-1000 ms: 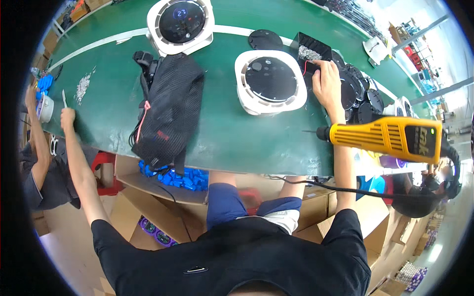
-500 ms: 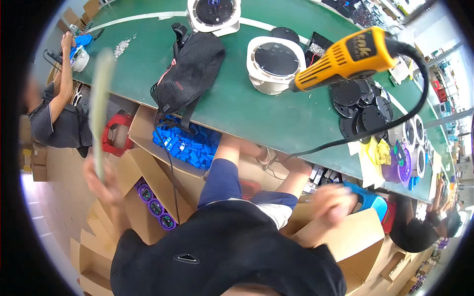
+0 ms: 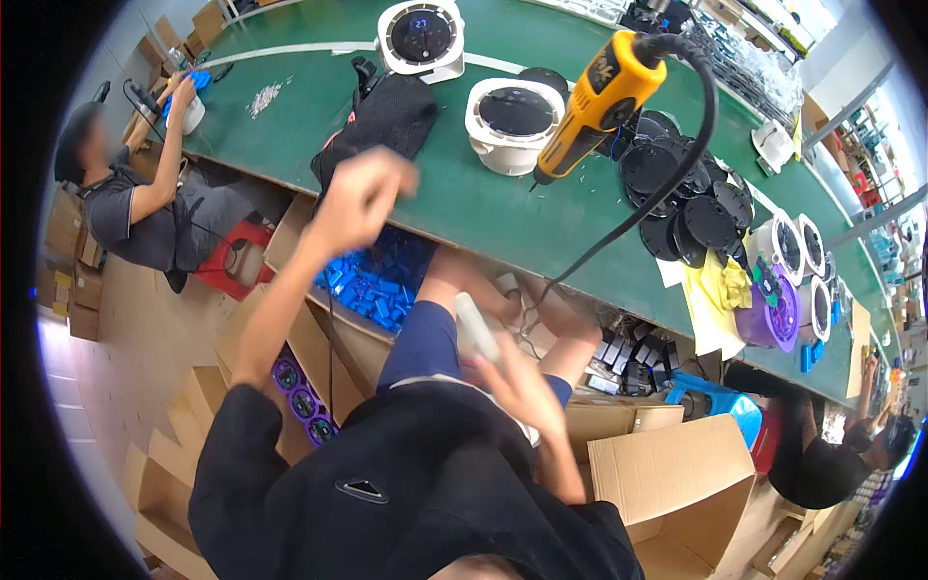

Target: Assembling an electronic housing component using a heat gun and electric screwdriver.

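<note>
My left hand [image 3: 362,198] is raised in front of the black mesh bag [image 3: 391,121] at the table's near edge. Its fingers look curled but are smeared by motion. Low over my lap, my right hand [image 3: 522,382] is closed on a pale, flat, elongated piece [image 3: 474,329], blurred too. A yellow electric screwdriver [image 3: 590,106] hangs on its black cord over the table, tip down. Left of its tip stands a white round housing [image 3: 512,145] with a dark top. Another white housing [image 3: 421,43], its display lit, sits farther back.
Black discs [image 3: 681,188] lie heaped on the green table [image 3: 580,232], right of the screwdriver. Nearby are a yellow cloth [image 3: 725,285] and a purple round part [image 3: 773,314]. Below are a box of blue pieces [image 3: 372,290] and an open carton [image 3: 677,474]. Co-workers sit at both sides.
My left hand has moved up and right to the bag; the long pale strip it held is gone from it. My right hand moved left over my lap and now holds a pale piece.
</note>
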{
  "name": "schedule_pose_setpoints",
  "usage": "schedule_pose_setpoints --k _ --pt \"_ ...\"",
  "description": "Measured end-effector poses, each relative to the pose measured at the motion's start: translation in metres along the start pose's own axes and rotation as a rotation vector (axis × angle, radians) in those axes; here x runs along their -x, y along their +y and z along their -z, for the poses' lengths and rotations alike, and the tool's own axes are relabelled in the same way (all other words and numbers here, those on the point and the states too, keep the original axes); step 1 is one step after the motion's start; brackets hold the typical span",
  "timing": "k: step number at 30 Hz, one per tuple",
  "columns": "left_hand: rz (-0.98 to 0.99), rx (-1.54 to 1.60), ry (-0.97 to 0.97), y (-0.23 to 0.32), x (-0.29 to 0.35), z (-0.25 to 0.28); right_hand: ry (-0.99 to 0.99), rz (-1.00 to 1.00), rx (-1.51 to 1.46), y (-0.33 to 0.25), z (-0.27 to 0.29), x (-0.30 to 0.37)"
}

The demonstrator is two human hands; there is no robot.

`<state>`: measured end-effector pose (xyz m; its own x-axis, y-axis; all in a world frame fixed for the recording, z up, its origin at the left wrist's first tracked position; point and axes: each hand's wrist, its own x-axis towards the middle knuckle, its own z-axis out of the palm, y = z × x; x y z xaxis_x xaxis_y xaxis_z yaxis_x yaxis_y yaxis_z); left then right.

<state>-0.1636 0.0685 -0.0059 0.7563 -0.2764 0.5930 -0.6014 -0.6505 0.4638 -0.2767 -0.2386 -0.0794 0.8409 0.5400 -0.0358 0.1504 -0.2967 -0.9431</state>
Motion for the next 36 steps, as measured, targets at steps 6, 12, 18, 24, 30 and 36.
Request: schedule_pose_setpoints --k 6,12,18,24,30,36 --pt "-0.349 -0.090 -0.255 -0.072 -0.163 -0.078 -0.058 0.170 0.365 -0.055 0.115 0.018" --pt "-0.403 -0.069 -0.352 -0.080 -0.130 -0.092 0.605 -0.117 0.604 -0.055 0.220 0.014" --pt "-0.357 -0.015 -0.279 -0.075 -0.118 -0.089 0.299 0.316 0.753 -0.055 0.214 -0.124" --pt "-0.358 -0.052 -0.257 -0.071 -0.116 -0.092 -0.061 0.440 0.851 -0.063 0.220 -0.163" --pt "-0.375 -0.076 -0.260 -0.068 -0.106 -0.085 -0.011 0.322 1.159 -0.086 0.185 -0.150" --pt "-0.367 -0.067 -0.231 -0.063 -0.111 -0.091 0.318 0.257 1.037 -0.025 0.151 -0.119"
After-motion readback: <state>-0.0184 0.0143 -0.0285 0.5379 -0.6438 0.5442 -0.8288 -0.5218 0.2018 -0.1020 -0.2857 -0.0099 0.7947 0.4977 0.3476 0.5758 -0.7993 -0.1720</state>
